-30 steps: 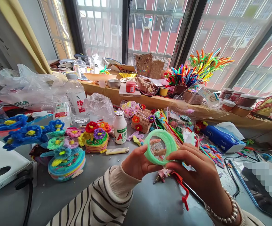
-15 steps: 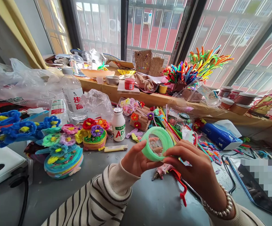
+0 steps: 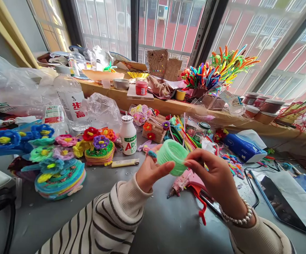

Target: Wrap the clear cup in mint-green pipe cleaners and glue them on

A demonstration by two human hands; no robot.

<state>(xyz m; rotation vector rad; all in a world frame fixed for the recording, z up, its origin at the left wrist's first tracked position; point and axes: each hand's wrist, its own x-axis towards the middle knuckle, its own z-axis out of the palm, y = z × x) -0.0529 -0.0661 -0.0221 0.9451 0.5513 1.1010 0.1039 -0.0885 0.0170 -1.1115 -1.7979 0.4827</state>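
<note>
A light green ring [image 3: 172, 161], coiled from what look like fuzzy pipe cleaners, is held up over the grey table and tilted so its opening faces up and right. My left hand [image 3: 151, 172] grips its left side, thumb in front and the other fingers mostly hidden behind. Thumb and fingertips of my right hand [image 3: 215, 173] pinch the ring's right edge. Beneath the hands lies a pink glue gun [image 3: 192, 178], partly covered by the right hand, with a red pipe cleaner [image 3: 202, 212] beside it.
Pipe-cleaner flowers on a round layered base [image 3: 60, 180] stand left, near a smaller flower-topped one [image 3: 100, 153]. A white drink bottle [image 3: 128, 135], lighter [image 3: 125, 162], tissue pack [image 3: 244, 146] and phone [image 3: 277, 201] lie around. Pipe-cleaner bundles [image 3: 208, 77] fill the sill.
The ring has turned from showing its hole face-on to showing its coiled outer side. My left thumb has moved across its front. The view has shifted slightly.
</note>
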